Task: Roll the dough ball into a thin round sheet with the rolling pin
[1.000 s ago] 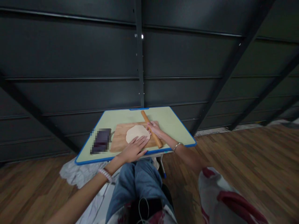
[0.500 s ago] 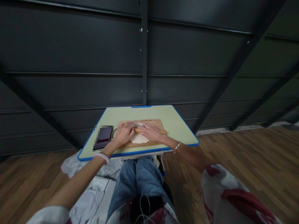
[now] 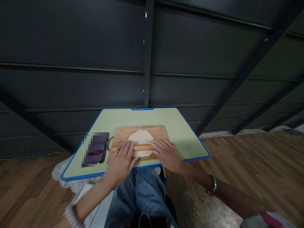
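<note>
A flat round of pale dough (image 3: 140, 138) lies on a wooden board (image 3: 123, 133) on a small green table with a blue rim (image 3: 185, 139). A wooden rolling pin (image 3: 142, 147) lies crosswise over the near part of the dough. My left hand (image 3: 121, 161) rests flat on the pin's left end, fingers stretched out. My right hand (image 3: 167, 154) lies flat on the pin's right end, fingers spread too. A metal bangle (image 3: 213, 185) sits on my right wrist.
A dark phone (image 3: 95, 149) lies on the table left of the board. A dark metal wall (image 3: 147, 57) stands right behind the table. White cloth (image 3: 71, 183) lies on the wooden floor under the table's left side. My knees in blue jeans (image 3: 140, 193) sit below the table.
Both hands and the rolling pin have come toward me, from the far part of the dough to its near edge. The far half of the dough is uncovered now.
</note>
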The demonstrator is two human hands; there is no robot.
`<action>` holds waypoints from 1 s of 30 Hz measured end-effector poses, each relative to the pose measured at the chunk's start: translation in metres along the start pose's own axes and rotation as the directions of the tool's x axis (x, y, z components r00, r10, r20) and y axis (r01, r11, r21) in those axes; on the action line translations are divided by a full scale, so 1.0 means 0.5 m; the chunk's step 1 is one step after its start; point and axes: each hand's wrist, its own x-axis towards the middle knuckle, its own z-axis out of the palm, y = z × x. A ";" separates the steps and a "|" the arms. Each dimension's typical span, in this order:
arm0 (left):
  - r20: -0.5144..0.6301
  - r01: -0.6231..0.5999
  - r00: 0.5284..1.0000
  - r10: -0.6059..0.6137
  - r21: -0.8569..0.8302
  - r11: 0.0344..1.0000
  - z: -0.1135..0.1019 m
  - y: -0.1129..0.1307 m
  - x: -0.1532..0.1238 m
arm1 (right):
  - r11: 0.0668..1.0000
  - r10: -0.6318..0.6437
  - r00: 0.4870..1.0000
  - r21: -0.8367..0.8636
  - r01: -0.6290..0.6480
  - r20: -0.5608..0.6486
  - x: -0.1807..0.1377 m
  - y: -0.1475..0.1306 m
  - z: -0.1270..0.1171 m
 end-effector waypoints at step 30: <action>0.140 0.404 0.893 -0.427 0.166 0.900 0.068 -0.110 0.346 | 0.963 0.224 0.950 -0.196 -0.182 0.218 0.366 0.154 0.067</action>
